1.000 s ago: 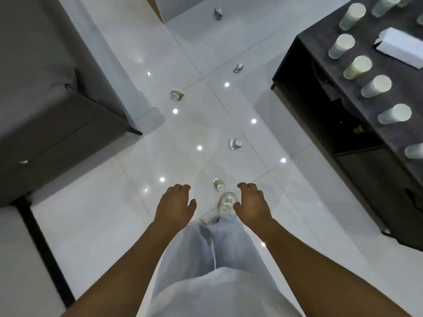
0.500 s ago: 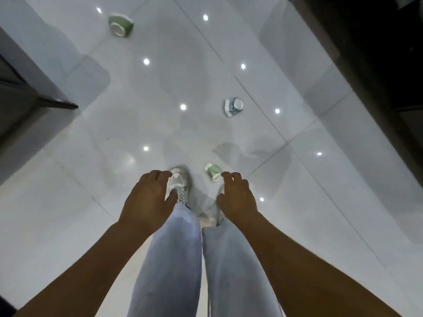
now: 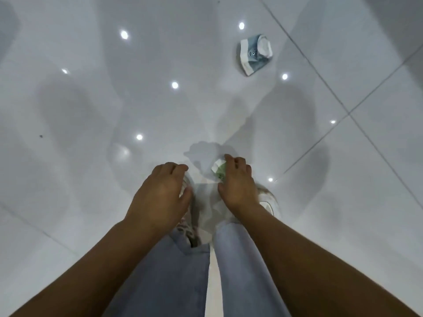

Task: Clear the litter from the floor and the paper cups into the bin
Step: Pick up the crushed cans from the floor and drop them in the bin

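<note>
Green-and-white crumpled cup [image 3: 218,170] lies on the glossy floor [image 3: 91,110] before the shoes, right hand [image 3: 237,184] curling its grip around it for pickup, left hand [image 3: 160,193] relaxed, empty; 1 blue cup [image 3: 255,53] lies well beyond.

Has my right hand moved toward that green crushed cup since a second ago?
Yes. The right hand has closed the gap to the green crushed cup lying on the floor tile, and its fingers now curl around it.

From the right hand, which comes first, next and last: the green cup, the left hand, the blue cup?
1. Green cup: at the right hand's fingers, just left of them.
2. Left hand: to its left, across the gap.
3. Blue cup: far ahead on the floor.
</note>
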